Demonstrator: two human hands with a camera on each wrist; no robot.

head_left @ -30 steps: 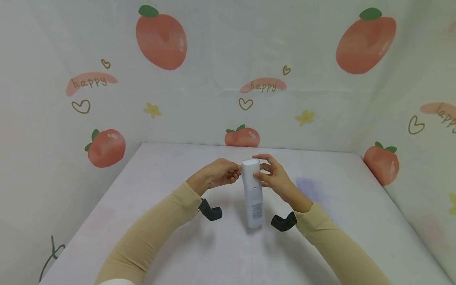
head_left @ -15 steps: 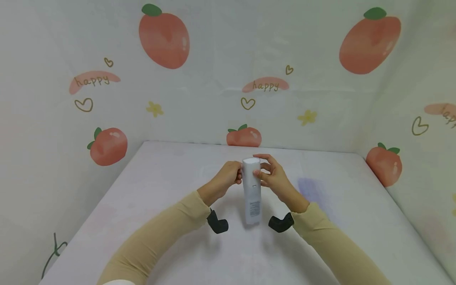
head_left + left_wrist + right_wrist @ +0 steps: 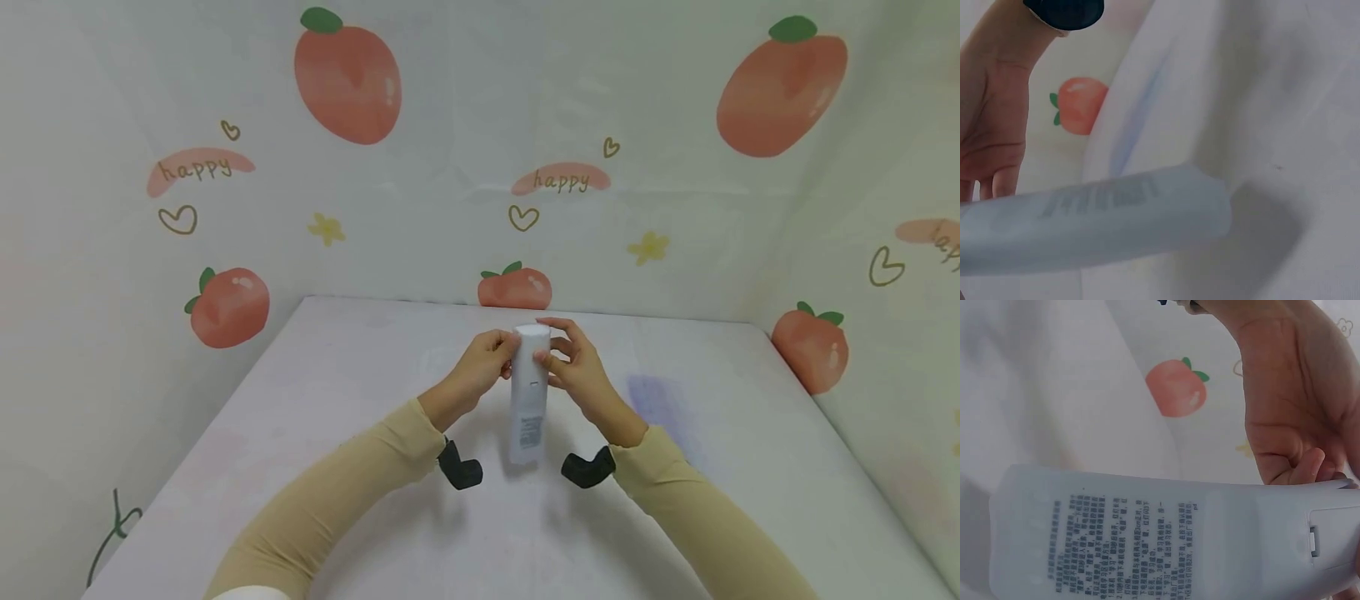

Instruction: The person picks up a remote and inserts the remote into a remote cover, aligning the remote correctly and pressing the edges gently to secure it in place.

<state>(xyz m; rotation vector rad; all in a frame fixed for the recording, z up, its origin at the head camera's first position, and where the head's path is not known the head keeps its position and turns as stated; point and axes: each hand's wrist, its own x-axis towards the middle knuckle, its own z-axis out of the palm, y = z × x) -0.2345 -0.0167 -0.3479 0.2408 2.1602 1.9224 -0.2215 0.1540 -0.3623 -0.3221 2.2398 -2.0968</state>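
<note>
A long white remote control (image 3: pixel 530 400) hangs almost upright over the table, its printed back facing me. It appears to be covered by a cloudy, see-through sleeve (image 3: pixel 1016 531), and the battery cover latch shows in the right wrist view. My left hand (image 3: pixel 480 362) pinches the upper left edge; whether it has the sleeve alone or the remote too, I cannot tell. From the right, my right hand (image 3: pixel 585 379) grips the upper part, thumb on the near face and index finger reaching over the top end.
The white-covered table (image 3: pixel 360 375) carries a pale purple stain (image 3: pixel 660 408) on the right. Behind and beside it hangs a white cloth (image 3: pixel 450 100) printed with fruit. A black wrist camera (image 3: pixel 461 468) sits under the left wrist, another black camera (image 3: pixel 588 468) under the right.
My left hand has turned and come in closer to the remote's upper left edge, thumb now at the top. The remote has risen slightly, its lower end swinging a little left.
</note>
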